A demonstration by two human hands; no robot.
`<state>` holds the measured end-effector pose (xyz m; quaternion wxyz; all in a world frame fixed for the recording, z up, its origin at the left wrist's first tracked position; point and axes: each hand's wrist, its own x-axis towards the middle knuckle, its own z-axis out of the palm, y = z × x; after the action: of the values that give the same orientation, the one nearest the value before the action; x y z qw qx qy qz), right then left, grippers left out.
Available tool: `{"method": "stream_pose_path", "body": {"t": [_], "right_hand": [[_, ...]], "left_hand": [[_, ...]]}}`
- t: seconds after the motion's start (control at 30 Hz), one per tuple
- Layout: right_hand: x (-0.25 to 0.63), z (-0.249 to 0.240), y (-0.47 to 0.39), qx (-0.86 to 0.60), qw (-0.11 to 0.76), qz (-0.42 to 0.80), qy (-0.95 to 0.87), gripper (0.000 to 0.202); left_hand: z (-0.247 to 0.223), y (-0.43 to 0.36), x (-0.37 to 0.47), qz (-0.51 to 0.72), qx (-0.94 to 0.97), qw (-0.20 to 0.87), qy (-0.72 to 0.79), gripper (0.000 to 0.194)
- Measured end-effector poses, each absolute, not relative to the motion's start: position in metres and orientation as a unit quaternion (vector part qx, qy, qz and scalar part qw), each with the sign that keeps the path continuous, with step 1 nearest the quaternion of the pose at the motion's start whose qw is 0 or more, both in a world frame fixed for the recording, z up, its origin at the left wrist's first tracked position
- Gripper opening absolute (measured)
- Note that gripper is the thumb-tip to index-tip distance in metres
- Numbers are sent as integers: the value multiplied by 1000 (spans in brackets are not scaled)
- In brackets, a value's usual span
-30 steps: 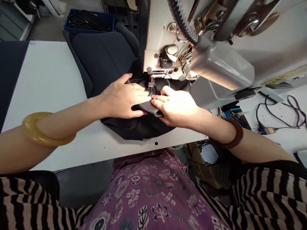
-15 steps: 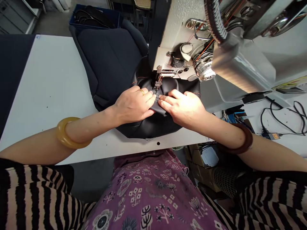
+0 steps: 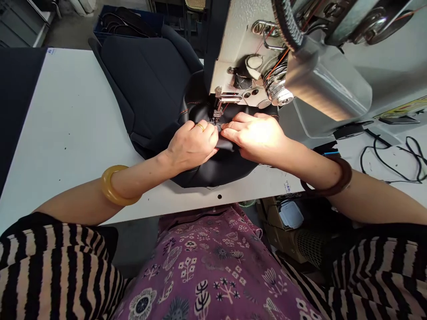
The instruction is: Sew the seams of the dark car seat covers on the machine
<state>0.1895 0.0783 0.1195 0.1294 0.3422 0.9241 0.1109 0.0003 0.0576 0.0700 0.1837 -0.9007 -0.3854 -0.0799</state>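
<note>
A dark seat cover [image 3: 147, 84] lies across the table, its smooth black leather-like part [image 3: 216, 172] bunched below the sewing machine head [image 3: 227, 51]. Orange stitching runs along some of its seams. Close in front of the presser foot [image 3: 217, 114], my left hand [image 3: 193, 144] grips a fold of the cover with curled fingers, thumb beneath. Just to the right, my right hand [image 3: 256, 137] pinches the same material, its fingertips almost touching those of the left. Both hands partly hide the material at the needle.
The white table [image 3: 63, 120] extends left, with dark cloth [image 3: 20, 89] at its far left. Behind it stands a blue bin [image 3: 130, 22] of dark pieces. A clear plastic guard [image 3: 328, 75] juts from the machine. Black cables [image 3: 393, 153] lie at the right.
My left hand has shifted slightly right and its fingers have curled tighter on the material. The cover's front edge has moved a little away from me. The view has shifted slightly.
</note>
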Motion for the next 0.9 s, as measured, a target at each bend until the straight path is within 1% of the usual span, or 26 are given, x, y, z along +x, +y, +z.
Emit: {"method": "stream_pose_path", "body": {"t": [0.13, 0.2, 0.3, 0.37, 0.4, 0.53, 0.6, 0.67, 0.73, 0.77, 0.83, 0.9], "right_hand": [[188, 122, 79, 349, 120, 89, 925, 41], [182, 125, 77, 367, 119, 68, 920, 40], [169, 126, 73, 391, 118, 56, 911, 45], [163, 124, 71, 391, 113, 55, 912, 48], [162, 123, 71, 388, 110, 54, 913, 46], [168, 115, 69, 389, 97, 52, 915, 47], [172, 112, 68, 392, 93, 55, 914, 49], [175, 109, 66, 388, 93, 60, 915, 52], [176, 106, 65, 383, 96, 68, 916, 54], [177, 105, 65, 381, 96, 73, 917, 53], [180, 104, 65, 380, 95, 81, 917, 52], [182, 104, 66, 379, 91, 83, 917, 50]], "left_hand": [[66, 59, 5, -108, -890, 184, -404, 30], [63, 61, 1, -129, -892, 164, -400, 28], [56, 64, -24, -205, -901, 73, -375, 27], [48, 65, -50, -276, -881, 10, -385, 27], [43, 67, -65, -305, -861, -1, -407, 27], [10, 76, -118, -249, -811, 4, -530, 28], [-10, 82, -139, -205, -751, -34, -627, 40], [-26, 85, -152, -138, -704, -98, -690, 51], [-34, 81, -157, -66, -708, -143, -689, 57], [-35, 76, -156, -42, -723, -144, -674, 58], [-35, 59, -149, -6, -758, -114, -643, 56], [-33, 36, -140, 13, -784, -73, -616, 50]]}}
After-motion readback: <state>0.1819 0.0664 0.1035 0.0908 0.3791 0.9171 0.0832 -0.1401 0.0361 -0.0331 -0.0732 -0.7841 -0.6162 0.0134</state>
